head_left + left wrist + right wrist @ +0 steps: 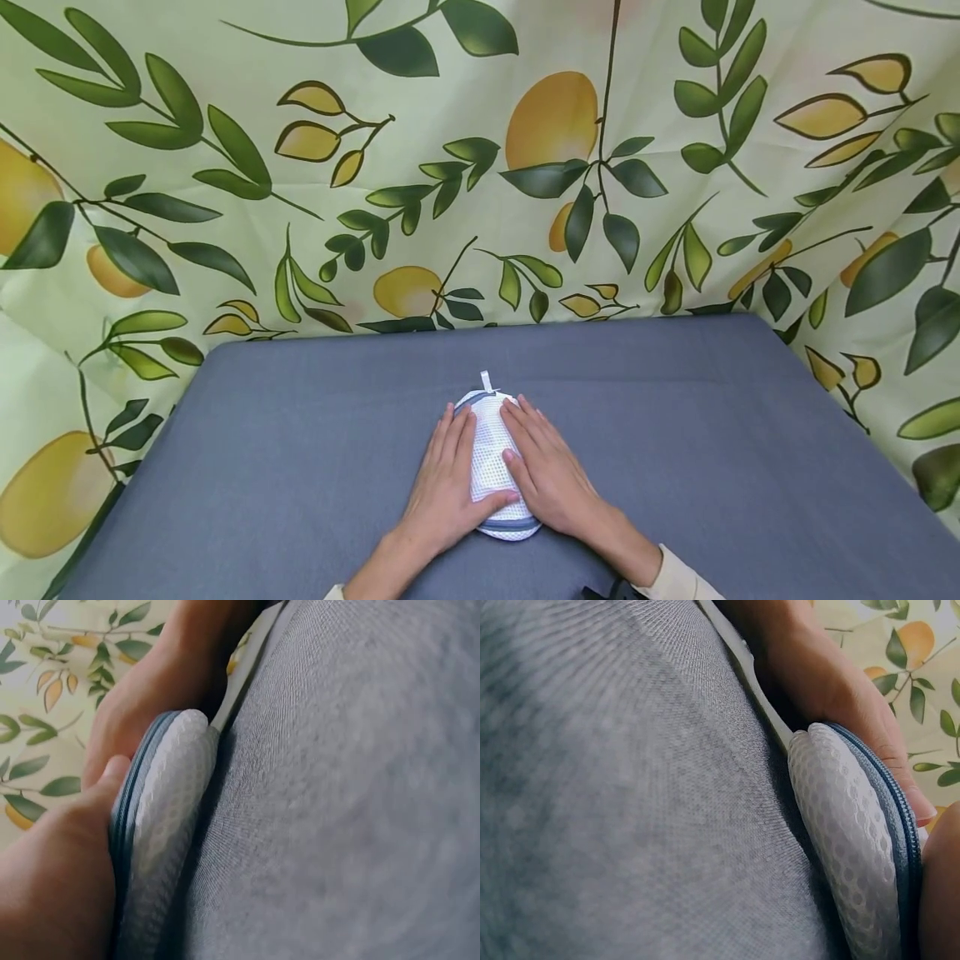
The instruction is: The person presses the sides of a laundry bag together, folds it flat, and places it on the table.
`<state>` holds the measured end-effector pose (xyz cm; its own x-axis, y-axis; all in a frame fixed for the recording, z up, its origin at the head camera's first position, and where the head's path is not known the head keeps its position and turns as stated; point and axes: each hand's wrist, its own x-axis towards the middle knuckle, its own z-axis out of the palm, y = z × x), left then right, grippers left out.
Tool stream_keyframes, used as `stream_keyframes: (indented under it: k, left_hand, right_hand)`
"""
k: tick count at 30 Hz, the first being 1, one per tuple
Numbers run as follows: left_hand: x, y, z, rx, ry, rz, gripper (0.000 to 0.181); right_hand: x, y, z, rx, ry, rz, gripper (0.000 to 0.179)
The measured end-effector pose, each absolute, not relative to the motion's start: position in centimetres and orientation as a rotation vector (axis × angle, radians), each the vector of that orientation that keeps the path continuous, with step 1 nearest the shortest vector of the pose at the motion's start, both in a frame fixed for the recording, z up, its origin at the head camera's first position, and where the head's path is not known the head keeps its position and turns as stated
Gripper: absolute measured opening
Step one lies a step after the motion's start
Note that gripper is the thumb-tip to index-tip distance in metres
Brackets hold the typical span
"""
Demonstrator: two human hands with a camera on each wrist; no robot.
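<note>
A white mesh laundry bag (491,450) with a blue-grey zipper lies on the grey surface, its small white tag (486,382) pointing to the far side. My left hand (444,479) rests on its left side, fingers straight and thumb reaching across the near part. On the right side lies my right hand (553,473), fingers extended toward the far end and thumb over the mesh. Both wrist views show the bag from its edge, puffed and rounded, with the zipper (889,784) running along its upper rim. Parts of the bag's sides are hidden under the palms.
The grey padded surface (300,433) stretches around the hands to its rounded far corners. Behind it and at both sides hangs a cloth (450,108) printed with leaves and orange fruit. A black strap-like item (618,590) shows beside the right sleeve.
</note>
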<state>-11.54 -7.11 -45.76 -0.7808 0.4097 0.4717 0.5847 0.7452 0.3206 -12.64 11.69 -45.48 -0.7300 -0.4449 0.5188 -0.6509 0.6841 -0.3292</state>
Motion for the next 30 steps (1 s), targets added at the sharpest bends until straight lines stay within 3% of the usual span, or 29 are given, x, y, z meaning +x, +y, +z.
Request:
stream_keyframes:
  k: [30]
  left_hand:
    - [-11.40, -7.51, -45.83, -0.820, -2.745, -0.658, 0.121]
  right_hand:
    - [-12.77, 11.56, -45.88, 0.858, -2.563, 0.765, 0.055]
